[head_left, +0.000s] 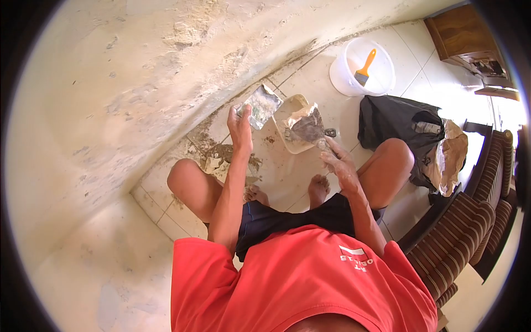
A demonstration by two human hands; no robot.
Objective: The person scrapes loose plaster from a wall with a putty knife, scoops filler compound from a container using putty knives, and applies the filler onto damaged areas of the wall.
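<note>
My left hand (pixel 241 128) is closed around the edge of a flat, roughly rectangular metal plate (pixel 261 107) smeared with pale putty. My right hand (pixel 339 164) grips the handle of a putty knife (pixel 308 130), whose broad dark blade carries a ridge of cream putty along its far edge. That blade is over a beige plastic tub (pixel 299 147) on the floor and hides part of its inside. The plate is near the tub's left rim. Whitish residue coats the fingers of both hands.
Left and ahead rises a wall (pixel 182 72) with rough, peeling patches. Crumbled plaster (pixel 218 160) lies on the tiles at its foot. Right of the tub are a white bucket (pixel 338 77) holding an orange-handled brush (pixel 366 66), a black plastic bag (pixel 387 119) and a striped cushioned chair (pixel 453 243).
</note>
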